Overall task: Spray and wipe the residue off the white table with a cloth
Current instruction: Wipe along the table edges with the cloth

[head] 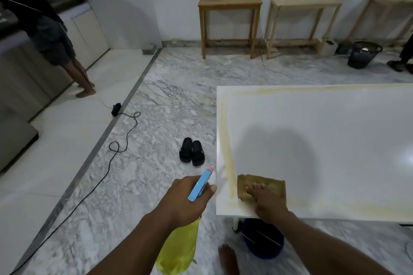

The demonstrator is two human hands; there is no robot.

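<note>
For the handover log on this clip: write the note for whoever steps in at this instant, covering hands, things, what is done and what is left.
Left hand: grips the spray bottle just off the table's left edge, nozzle toward the table.
Right hand: flat on the brown cloth at the near left corner of the white table.
Done: the middle looks clean.
Left: yellowish residue along the left, far and near edges.
</note>
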